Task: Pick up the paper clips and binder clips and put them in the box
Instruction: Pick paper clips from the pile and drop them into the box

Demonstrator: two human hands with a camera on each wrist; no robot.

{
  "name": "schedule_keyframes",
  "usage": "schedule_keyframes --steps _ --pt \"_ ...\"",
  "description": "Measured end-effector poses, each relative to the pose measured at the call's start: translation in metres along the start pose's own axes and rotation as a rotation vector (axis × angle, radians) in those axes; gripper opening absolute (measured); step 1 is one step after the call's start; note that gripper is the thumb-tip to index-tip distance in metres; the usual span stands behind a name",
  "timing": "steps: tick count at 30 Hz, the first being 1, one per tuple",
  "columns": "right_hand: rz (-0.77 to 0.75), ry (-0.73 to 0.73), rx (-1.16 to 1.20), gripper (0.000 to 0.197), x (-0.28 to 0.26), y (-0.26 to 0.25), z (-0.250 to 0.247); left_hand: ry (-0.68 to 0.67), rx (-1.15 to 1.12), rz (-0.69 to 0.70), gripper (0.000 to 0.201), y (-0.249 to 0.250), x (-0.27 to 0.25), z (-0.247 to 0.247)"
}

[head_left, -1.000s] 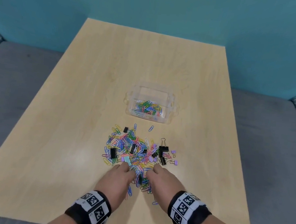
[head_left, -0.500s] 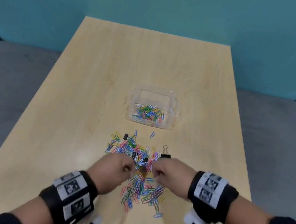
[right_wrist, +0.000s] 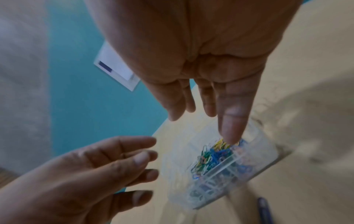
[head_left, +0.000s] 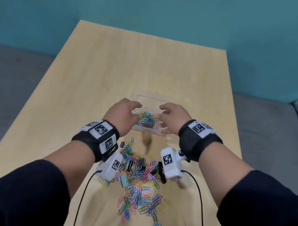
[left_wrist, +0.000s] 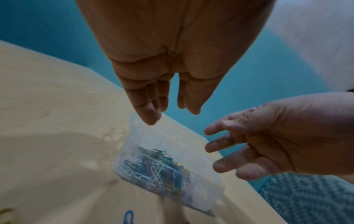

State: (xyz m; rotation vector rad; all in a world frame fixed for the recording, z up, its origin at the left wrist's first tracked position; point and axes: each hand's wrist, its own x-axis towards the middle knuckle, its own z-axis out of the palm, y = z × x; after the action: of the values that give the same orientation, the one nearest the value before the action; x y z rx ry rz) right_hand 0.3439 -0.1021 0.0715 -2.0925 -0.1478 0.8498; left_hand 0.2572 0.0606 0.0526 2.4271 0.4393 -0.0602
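Observation:
The clear plastic box sits mid-table with coloured paper clips inside. My left hand and right hand hover just above it, palms facing each other, fingers spread and holding nothing. In the left wrist view my left hand's fingers point down at the box. The right wrist view shows my right hand's fingers over its clips. A loose pile of paper clips with black binder clips and a teal binder clip lies nearer me, under my wrists.
The wooden table stretches bare beyond the box to a teal wall. Grey sofa cushions flank both sides. Black cables hang from the wrist cameras over the pile. A few stray clips lie between pile and box.
Both hands rose from the pile, where they were closed on gathered clips, moved forward over the box and spread their fingers. More clips now lie in the box.

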Motion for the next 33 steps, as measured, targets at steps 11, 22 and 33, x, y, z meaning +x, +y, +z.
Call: schedule_keyframes --steps 11,22,33 --pt "-0.179 -0.372 -0.780 0.067 -0.157 0.164 0.025 -0.370 0.138 0.021 0.046 -0.064 -0.203 0.043" --pt "-0.339 -0.153 -0.819 0.072 -0.151 0.168 0.088 -0.290 0.254 0.108 0.069 -0.035 -0.201 0.103" --pt "-0.410 -0.185 -0.906 0.035 -0.136 0.149 0.090 -0.312 0.454 0.217 0.040 -0.033 -0.186 0.100"
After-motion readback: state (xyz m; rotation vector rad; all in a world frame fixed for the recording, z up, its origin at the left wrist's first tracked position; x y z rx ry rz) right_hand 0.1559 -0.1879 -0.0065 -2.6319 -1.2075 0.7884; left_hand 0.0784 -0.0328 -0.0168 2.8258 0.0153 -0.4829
